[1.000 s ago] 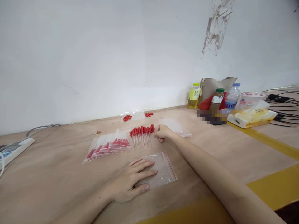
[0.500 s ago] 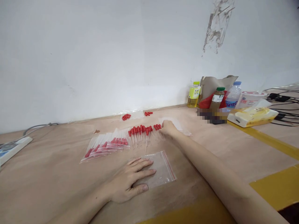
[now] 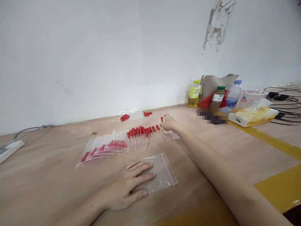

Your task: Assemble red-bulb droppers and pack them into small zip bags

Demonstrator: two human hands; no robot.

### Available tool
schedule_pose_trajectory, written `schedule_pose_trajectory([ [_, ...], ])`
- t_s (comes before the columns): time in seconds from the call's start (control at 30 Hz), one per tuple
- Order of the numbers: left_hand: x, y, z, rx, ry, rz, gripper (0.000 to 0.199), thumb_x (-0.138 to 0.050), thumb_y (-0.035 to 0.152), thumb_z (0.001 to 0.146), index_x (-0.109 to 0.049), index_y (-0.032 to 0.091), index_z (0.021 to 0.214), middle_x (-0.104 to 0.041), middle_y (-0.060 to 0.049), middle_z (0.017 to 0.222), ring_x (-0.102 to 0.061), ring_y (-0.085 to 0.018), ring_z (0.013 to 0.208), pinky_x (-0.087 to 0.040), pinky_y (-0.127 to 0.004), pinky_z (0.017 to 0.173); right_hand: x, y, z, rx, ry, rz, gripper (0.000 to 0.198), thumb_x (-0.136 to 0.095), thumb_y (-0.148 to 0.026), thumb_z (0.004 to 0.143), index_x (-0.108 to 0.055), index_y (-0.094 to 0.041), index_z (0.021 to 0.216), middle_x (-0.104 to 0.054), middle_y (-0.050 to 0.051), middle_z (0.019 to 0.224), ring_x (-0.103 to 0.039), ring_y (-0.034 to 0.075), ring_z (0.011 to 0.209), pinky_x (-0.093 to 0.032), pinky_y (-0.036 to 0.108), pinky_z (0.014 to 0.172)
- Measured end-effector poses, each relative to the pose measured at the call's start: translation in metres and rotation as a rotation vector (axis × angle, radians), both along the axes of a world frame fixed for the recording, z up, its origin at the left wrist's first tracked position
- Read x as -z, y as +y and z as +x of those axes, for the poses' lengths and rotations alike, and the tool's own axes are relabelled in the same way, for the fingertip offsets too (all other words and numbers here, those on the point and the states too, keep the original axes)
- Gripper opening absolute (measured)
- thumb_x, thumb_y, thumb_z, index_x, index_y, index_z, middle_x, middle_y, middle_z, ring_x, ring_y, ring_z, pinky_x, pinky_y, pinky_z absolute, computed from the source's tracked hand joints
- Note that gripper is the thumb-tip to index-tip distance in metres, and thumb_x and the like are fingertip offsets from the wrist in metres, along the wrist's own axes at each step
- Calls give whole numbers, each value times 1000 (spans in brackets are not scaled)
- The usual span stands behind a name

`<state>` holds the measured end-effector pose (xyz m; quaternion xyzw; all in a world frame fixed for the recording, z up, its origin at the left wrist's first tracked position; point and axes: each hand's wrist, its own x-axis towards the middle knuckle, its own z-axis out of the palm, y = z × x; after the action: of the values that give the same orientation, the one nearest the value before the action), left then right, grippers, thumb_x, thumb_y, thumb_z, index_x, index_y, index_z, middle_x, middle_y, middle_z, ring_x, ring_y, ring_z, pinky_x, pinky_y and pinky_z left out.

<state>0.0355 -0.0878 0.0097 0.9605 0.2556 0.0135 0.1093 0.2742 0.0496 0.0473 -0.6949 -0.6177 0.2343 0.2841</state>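
My left hand (image 3: 134,180) lies flat with fingers spread on a clear zip bag (image 3: 162,175) with a red seal line. Farther off, my right hand (image 3: 169,123) is closed on a dropper (image 3: 162,119); its red bulb shows above the fingers and its thin clear tube slants below them. Just left of that hand, a row of red-bulbed droppers (image 3: 138,131) lies on the brown table covering. Overlapping filled zip bags (image 3: 103,149), with red bulbs inside, spread out farther left. Partly behind my right hand is a flat clear bag (image 3: 175,136).
Loose red bulbs (image 3: 124,117) lie on plastic near the wall. At the right stand drink bottles (image 3: 194,94), a grey bag (image 3: 208,84), a plastic tub (image 3: 250,99) and a tissue pack (image 3: 254,116), with black cables behind. A power strip (image 3: 11,150) sits at the left edge.
My right hand has risen slightly and one dropper is now lifted apart from the row. My left hand stays on the bag. The view has shifted slightly.
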Motion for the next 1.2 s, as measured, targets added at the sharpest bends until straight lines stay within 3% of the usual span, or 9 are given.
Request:
schedule_pose_trajectory([
  [0.13,-1,-1,0,-6,-10,-2,47,-38,39,88,-26,31,133,-23,0,142,-22,-21,128,-19,-45,105,-9,-22,15,-132,385,166,62,-49,-12,68,-23,-14,123,-51,-3,62,-52,9,46,-43,19,43],
  [0.4,-4,-3,1,-14,-39,-18,39,-32,33,91,-31,29,130,-25,1,141,-22,-18,129,-16,-42,106,58,-79,40,-127,805,232,57,-53,-32,70,-21,-21,116,-49,-7,63,-52,9,46,-47,22,42],
  [0.57,-3,-3,0,-16,-28,-9,41,-34,33,91,-30,30,131,-25,1,141,-22,-19,129,-18,-43,106,72,-86,35,-125,894,220,55,-53,-35,70,-23,-21,113,-50,-7,62,-51,9,45,-47,22,41],
  [0.83,-2,-3,1,-25,-44,-12,42,-37,34,89,-31,31,131,-25,1,141,-24,-21,128,-21,-45,105,70,-94,27,-124,993,95,39,-54,-32,74,-28,-23,101,-54,-6,60,-55,10,47,-48,24,47],
  [0.97,-2,-3,0,-25,-43,-18,43,-36,34,90,-29,31,132,-24,1,141,-23,-22,128,-21,-46,104,62,-98,36,-184,1105,-125,25,-51,-27,78,-29,-23,88,-59,-3,61,-61,12,54,-49,26,57],
  [1.1,-1,-2,-1,-20,-58,-30,43,-37,33,89,-30,31,131,-24,1,141,-24,-22,128,-21,-46,104,51,-98,54,-274,1062,-339,17,-49,-21,80,-32,-21,85,-64,2,65,-64,14,61,-50,28,61],
  [1.2,-1,-2,-1,-19,-89,-34,42,-38,33,89,-31,32,131,-26,1,140,-25,-22,127,-21,-45,104,46,-93,65,-197,1014,-271,14,-45,-19,81,-33,-21,88,-63,0,61,-63,13,55,-49,26,56],
])
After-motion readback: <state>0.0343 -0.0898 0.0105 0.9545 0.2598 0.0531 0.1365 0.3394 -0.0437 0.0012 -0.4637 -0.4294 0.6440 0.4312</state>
